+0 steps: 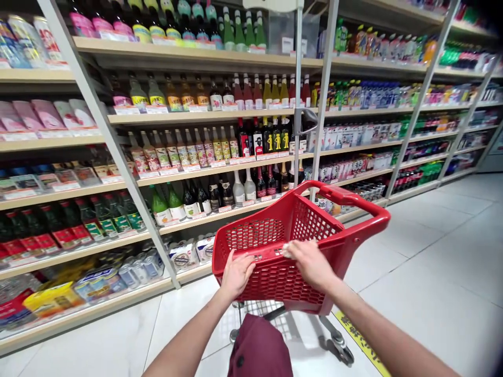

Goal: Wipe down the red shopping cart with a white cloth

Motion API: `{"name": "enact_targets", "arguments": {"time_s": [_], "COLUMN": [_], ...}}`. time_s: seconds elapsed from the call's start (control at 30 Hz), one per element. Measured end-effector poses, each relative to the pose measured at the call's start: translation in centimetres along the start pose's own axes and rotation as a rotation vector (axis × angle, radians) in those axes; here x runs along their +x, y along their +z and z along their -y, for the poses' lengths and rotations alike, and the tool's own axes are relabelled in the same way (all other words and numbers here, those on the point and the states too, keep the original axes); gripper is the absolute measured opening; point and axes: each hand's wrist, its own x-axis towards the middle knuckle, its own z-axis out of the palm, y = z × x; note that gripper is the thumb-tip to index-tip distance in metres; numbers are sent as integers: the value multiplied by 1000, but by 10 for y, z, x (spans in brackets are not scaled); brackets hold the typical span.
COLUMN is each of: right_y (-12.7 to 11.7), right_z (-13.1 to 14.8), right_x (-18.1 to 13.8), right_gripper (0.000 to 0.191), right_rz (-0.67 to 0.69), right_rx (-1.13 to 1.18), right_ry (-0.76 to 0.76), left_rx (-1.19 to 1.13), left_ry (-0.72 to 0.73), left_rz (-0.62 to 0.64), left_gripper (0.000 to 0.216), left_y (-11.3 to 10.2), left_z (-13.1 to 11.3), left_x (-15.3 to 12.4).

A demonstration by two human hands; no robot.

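Observation:
A red plastic shopping basket [314,220] rides on a wheeled trolley in front of me, its handle arching over the far side. My left hand [236,275] grips the near rim of the basket at its left corner. My right hand [310,262] rests on the same rim toward the middle, fingers curled around something small and pale that I cannot make out. The basket's inside looks empty as far as I can see.
Long store shelves [188,118] packed with bottles, cans and cartons run along the left and recede to the right. White tiled floor [440,262] opens to the right. A yellow floor strip [361,340] lies beside the trolley wheels [338,348].

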Motion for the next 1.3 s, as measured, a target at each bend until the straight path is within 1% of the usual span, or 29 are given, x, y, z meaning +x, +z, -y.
{"name": "enact_targets", "arguments": {"time_s": [0.07, 0.1, 0.2, 0.27, 0.33, 0.4, 0.47, 0.53, 0.6, 0.67, 0.7, 0.73, 0.87, 0.93, 0.97, 1.03, 1.1, 1.2, 1.3], "right_y": [11, 14, 16, 21, 35, 49, 56, 54, 50, 52, 56, 63, 87, 87, 84, 75, 67, 63, 68], "right_z": [17, 17, -1, -4, 13, 39, 56, 54, 41, 38, 44, 56, 132, 157, 163, 164, 158, 151, 149], "right_x": [9, 10, 5, 6, 14, 25, 31, 29, 24, 22, 23, 26, 50, 63, 67, 71, 69, 60, 52], "right_gripper": [36, 36, 32, 31, 33, 36, 39, 41, 42, 41, 41, 41, 42, 45, 46, 47, 49, 51, 46], "right_rz": [31, 22, -81, -146, -132, -63, 3, 24, -6, -49, -62, -64, -52, -21, 11, 89, 136, 122, 69], "right_rx": [28, 23, -50, -99, -93, -47, -11, 5, 2, -24, -36, -40, 32, 88, 111, 134, 138, 163, 186], "right_ry": [-21, -26, -7, 24, -3, -85, -157, -185, -175, -133, -111, -101, -162, -203, -211, -202, -190, -235, -260], "left_rx": [1, -2, -11, -10, -3, 15, 40, 58, 66, 73, 79, 87, 110, 125, 135, 145, 134, 109, 104], "left_ry": [-4, -5, -10, -13, -21, -41, -83, -133, -170, -196, -211, -232, -346, -376, -382, -385, -379, -378, -367], "left_rz": [21, 34, 55, 47, 25, 1, -2, 21, 59, 81, 87, 91, 157, 185, 190, 180, 146, 72, 33], "left_gripper": [29, 29, 29, 30, 30, 30, 30, 30, 31, 31, 31, 32, 34, 34, 33, 32, 31, 31, 32], "left_y": [0, 0, -3, -5, -7, -9, -13, -17, -22, -26, -28, -31, -45, -55, -60, -67, -69, -66, -62], "left_z": [6, 9, 21, 29, 37, 46, 56, 64, 71, 74, 75, 76, 81, 85, 86, 88, 87, 82, 77], "left_x": [1, 2, 1, -2, -7, -12, -18, -25, -32, -38, -41, -44, -54, -60, -65, -75, -87, -103, -110]}}
